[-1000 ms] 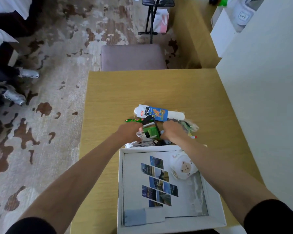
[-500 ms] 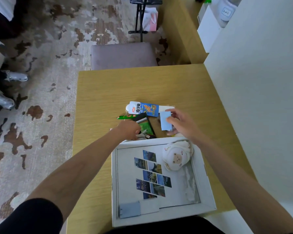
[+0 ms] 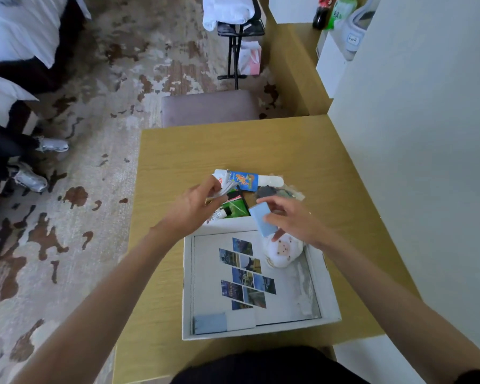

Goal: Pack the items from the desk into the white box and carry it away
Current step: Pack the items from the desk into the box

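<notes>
Holding a blue card in the right hand just over the far edge of the box, ready for dropping in beside the plush. Pinching what looks like white cable in the left hand, lifting clear of the pile waiting mid-desk beyond the box.

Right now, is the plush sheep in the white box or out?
In: the plush sheep lies inside the white box, in its far right corner.

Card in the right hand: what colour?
Plain light blue card, held by the right hand; head view.
</notes>
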Available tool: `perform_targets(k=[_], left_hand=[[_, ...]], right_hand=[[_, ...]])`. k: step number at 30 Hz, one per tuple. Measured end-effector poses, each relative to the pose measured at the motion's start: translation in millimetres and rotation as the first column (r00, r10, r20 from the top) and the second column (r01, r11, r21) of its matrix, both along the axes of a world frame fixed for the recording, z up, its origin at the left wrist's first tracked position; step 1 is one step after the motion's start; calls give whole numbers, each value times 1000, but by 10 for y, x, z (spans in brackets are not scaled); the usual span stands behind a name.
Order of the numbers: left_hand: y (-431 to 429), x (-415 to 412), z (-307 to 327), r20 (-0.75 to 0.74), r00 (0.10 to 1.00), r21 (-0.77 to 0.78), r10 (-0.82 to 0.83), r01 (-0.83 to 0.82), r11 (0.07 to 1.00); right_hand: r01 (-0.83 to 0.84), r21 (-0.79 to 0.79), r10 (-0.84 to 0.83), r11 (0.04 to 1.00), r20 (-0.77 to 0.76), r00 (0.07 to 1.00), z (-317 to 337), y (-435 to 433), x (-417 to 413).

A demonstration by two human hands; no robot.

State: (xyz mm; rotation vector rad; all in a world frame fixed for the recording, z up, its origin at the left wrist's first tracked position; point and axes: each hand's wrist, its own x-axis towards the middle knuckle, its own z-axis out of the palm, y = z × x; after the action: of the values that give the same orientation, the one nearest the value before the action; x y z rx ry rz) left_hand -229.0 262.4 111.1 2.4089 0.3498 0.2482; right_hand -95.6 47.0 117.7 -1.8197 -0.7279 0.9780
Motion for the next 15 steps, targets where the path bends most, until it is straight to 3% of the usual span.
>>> perform_targets(k=[4,8,12,15], left_hand=[[-281,-311,134,24,1000,-151,12,-8,989],[-501,-550,-2,-115,992,-93,-59,48,995],[-585,-519,-168,-264,963,-340,-50,-45,939],[-574,-421,-306,-347,932,-374,-105,-35,927]], right_hand=[[-105,-67,102,992,-43,994,1,-6,-47],[-238,-185,233,953,-53,971,-43,-77,-76],[-362,-311,375,879,-20,927,-116,-139,-111],[-425,-348,432,836,-61,900,-174,-188,-110]])
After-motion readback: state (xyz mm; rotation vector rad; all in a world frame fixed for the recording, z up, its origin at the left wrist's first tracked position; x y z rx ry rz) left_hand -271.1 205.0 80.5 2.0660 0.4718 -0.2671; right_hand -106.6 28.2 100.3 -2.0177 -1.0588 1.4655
